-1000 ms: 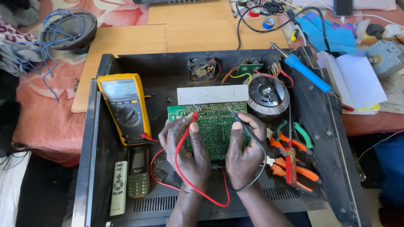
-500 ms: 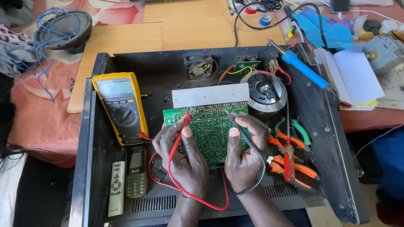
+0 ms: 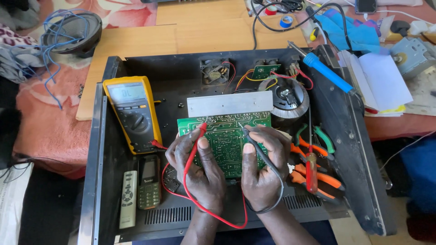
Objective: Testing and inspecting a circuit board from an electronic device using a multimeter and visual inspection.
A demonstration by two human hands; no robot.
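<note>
While the green circuit board [image 3: 225,143] lies solder-side up inside the black chassis [image 3: 181,77], a red probe [image 3: 196,145] is pinched pen-like in the left hand [image 3: 197,172] and a black probe [image 3: 254,145] in the right hand [image 3: 263,170], tips angled onto the tracks; the yellow multimeter [image 3: 134,113] is propped just beside, display upward for reading.

Head view, single camera: worn on the person's head, looking steeply down and slightly forward over both forearms, which enter from the near edge. Close range; the open black amplifier chassis [image 3: 349,149] fills most of the frame. Green circuit board [image 3: 225,140] sits near centre, with the left hand [image 3: 197,170] and right hand [image 3: 263,168] on it. Yellow multimeter [image 3: 134,113] lies left, blue soldering iron [image 3: 327,72] far right. Wooden surface [image 3: 181,38] runs along the far side. No second view shares the scene.
</note>
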